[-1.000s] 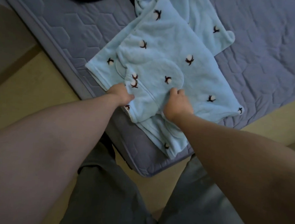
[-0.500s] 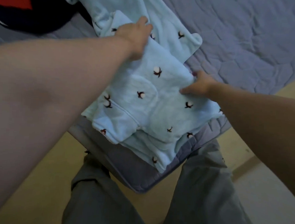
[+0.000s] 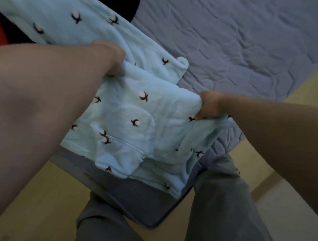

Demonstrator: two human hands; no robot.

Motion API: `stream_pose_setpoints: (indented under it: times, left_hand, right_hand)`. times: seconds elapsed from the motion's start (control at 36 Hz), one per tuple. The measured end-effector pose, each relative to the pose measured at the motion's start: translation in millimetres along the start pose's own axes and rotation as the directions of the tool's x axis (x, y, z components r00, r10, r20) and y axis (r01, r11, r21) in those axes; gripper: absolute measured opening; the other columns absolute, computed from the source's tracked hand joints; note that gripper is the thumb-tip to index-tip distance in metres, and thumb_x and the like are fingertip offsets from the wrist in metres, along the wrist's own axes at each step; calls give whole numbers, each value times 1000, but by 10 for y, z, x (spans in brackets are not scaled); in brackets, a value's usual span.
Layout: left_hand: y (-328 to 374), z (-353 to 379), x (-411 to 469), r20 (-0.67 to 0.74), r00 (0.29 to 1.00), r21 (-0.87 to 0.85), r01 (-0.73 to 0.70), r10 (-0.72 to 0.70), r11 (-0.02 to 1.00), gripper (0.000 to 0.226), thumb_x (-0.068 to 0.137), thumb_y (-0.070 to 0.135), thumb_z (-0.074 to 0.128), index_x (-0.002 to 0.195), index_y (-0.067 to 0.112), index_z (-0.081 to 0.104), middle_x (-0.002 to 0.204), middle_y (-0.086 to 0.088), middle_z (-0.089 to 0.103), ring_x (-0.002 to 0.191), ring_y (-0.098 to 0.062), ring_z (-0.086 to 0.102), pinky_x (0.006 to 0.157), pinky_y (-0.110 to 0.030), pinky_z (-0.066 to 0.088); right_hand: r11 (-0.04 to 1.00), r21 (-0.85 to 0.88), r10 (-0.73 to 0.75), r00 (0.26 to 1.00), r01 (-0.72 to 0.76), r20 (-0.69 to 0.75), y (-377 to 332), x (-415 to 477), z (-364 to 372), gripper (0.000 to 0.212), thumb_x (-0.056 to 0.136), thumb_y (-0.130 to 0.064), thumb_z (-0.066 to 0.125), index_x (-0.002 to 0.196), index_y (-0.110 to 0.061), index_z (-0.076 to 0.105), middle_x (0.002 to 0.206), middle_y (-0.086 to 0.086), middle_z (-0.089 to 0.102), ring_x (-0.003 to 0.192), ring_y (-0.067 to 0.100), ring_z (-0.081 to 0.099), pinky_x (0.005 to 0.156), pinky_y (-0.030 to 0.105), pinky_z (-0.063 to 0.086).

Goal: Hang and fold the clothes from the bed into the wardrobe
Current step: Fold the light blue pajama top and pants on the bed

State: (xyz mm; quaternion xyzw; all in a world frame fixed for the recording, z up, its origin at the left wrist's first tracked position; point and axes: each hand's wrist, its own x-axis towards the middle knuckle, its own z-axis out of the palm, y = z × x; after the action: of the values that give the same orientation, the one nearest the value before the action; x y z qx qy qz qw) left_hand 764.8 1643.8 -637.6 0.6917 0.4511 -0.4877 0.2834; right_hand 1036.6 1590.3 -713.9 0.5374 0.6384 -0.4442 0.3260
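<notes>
We grip the folded blue fleece (image 3: 136, 123) at the bed (image 3: 248, 51) corner, left hand (image 3: 111, 58) bunching its far edge, right hand (image 3: 209, 106) pinching the side, and loose layers below our fingers could slide apart if we lift unevenly.

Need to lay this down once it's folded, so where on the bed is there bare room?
Bare mattress lies beyond the right hand, from the blue garment out to the mattress edge. The near corner and upper left are covered by that garment.
</notes>
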Motion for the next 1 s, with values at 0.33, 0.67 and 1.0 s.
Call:
stream_pose_setpoints:
  times: [0.33,0.67,1.0]
  left_hand:
    - [-819,-203,149,-477,824,-125,281,-306,951,37,89,14,60,125,7,56,126,-23,57,116,-42,56,94,-51,44]
    - [-856,1182,-938,-716,689,-97,53,-107,994,39,84,11,65,118,6,47,118,-22,48,75,-48,60,57,-43,35]
    - [-693,2483,-866,-512,859,-2,26,-24,1000,43,85,11,61,122,11,41,116,-16,40,66,-42,61,51,-43,40]
  right_hand:
    - [964,-108,176,890,-242,-421,-271,-260,-664,42,82,-32,67,118,-13,55,116,17,60,95,36,58,73,42,44]
    - [925,-330,-87,740,-188,-667,-802,-1572,419,45,73,-17,74,108,-5,50,101,22,56,90,39,54,72,42,39]
    - [853,-496,-42,924,-165,-379,-1225,-1396,1874,55,82,-27,61,130,-16,38,122,13,45,103,33,48,69,40,41]
